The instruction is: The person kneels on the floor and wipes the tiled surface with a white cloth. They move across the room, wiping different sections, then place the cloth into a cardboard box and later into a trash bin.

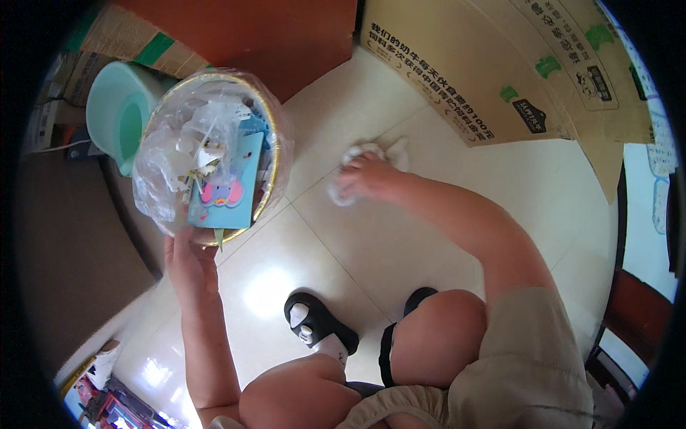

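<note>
My right hand [370,177] presses a white cloth [399,153] against the glossy tiled floor [316,225]; hand and cloth are slightly blurred. On the other side, my left hand [190,263] grips the near rim of a round waste bin [276,145] with a gold-coloured edge and a clear plastic liner. Inside the bin lie crumpled clear plastic, scraps and a light-blue card [244,161] with a cartoon elephant on it. Part of the left fingers is hidden behind the rim.
A pale green plastic bucket [107,102] stands beyond the bin. A large printed cardboard box [455,69] is at the upper right, a reddish-brown panel [257,43] at the top. My black shoe [321,324] rests on the floor below. Assorted items [112,397] sit at lower left.
</note>
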`<state>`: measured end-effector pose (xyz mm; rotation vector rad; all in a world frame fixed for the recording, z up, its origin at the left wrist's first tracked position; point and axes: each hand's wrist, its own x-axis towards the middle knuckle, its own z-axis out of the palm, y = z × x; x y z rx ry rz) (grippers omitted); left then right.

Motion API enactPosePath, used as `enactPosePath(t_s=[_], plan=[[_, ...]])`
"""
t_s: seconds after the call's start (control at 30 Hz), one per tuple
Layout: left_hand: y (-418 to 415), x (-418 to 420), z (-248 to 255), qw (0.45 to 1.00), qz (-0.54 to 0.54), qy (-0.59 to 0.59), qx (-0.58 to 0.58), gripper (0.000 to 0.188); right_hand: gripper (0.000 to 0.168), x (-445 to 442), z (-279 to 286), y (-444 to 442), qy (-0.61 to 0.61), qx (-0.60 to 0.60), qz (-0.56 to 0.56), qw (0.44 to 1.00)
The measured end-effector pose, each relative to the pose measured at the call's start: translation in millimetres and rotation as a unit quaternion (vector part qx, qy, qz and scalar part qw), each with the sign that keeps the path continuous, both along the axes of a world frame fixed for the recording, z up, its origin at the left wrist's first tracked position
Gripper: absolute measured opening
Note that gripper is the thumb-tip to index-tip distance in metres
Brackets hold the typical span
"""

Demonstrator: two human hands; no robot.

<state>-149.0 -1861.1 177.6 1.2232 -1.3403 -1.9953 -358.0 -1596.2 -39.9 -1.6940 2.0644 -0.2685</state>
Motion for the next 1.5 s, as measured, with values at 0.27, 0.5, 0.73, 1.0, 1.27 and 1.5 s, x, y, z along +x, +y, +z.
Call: enactPosePath(t_s=[0.27, 0.5, 0.73, 1.0, 1.27, 1.5], plan=[[20.2, -14.3, -18.1, 0.998, -0.049, -0.004, 0.030, 0.036, 0.054, -76.0, 30.9, 72.8, 0.080, -0.059, -0.312, 0.945], [36.9, -30.3, -32.7, 0.995, -0.069, -0.006, 0.072, 0.032, 0.060, 9.3, 23.3, 72.1, 0.105, 0.130, -0.329, 0.930], [41.0, -35.6, -41.3, 0.994, -0.087, -0.005, 0.066, 0.032, 0.053, 2.3, 33.3, 63.0, -0.008, -0.038, -0.333, 0.942], [48.9, -28.7, -48.2, 0.987, -0.154, 0.036, 0.038, 0.040, 0.047, 2.8, 42.5, 60.1, 0.048, 0.112, -0.038, 0.992], [106.5, 22.3, -87.4, 0.987, -0.097, -0.082, 0.102, 0.025, 0.012, 27.3, 53.5, 38.6, 0.014, -0.156, 0.133, 0.979], [115.0, 24.8, -94.1, 0.976, -0.167, -0.104, 0.097, 0.022, 0.013, -13.7, 26.9, 80.4, 0.005, -0.093, 0.081, 0.992]])
